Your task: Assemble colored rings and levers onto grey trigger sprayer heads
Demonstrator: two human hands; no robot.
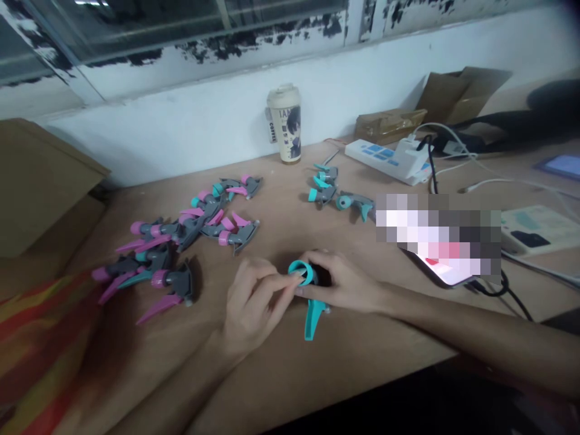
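Observation:
My right hand [345, 282] is wrapped round a grey spray-trigger head with a teal trigger [313, 317] hanging down toward the table edge. At the head's end sits a teal ring cap [302, 272], which my left hand [254, 302] pinches between thumb and forefinger. Both hands rest low over the wooden table [281, 368], near its front edge.
A heap of grey sprayer heads with pink triggers [181, 232] lies left. Three teal-capped ones [333, 192] lie behind my hands. A coffee cup [285, 124] stands by the wall. A power strip [389, 158], cables, a lit phone [441, 266] and cardboard boxes [457, 93] fill the right.

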